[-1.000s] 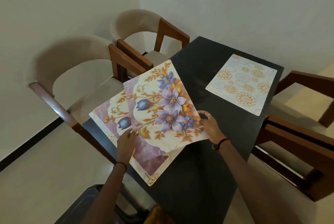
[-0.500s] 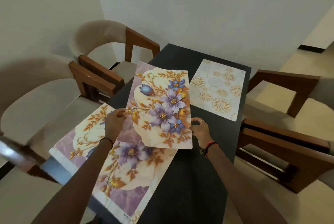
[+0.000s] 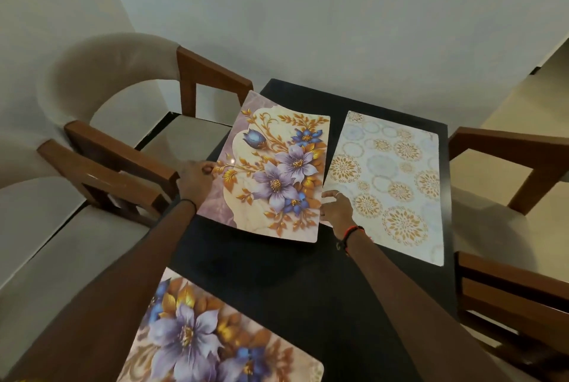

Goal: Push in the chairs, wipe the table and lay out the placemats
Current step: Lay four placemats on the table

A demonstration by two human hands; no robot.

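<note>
Floral placemat [image 3: 271, 166] is gripped at both side edges, likely to square it at the far-left place on the table [image 3: 277, 274], just beside the circle-pattern placemat [image 3: 391, 184]; its near edge looks slightly raised. Left hand [image 3: 195, 178] pinches the left edge and right hand [image 3: 337, 210] holds the right edge near the front corner with curled fingers, so the mat lies between them.

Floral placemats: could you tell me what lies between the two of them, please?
In the head view, bare black tabletop lies between the far floral placemat and the near floral placemat.
</note>
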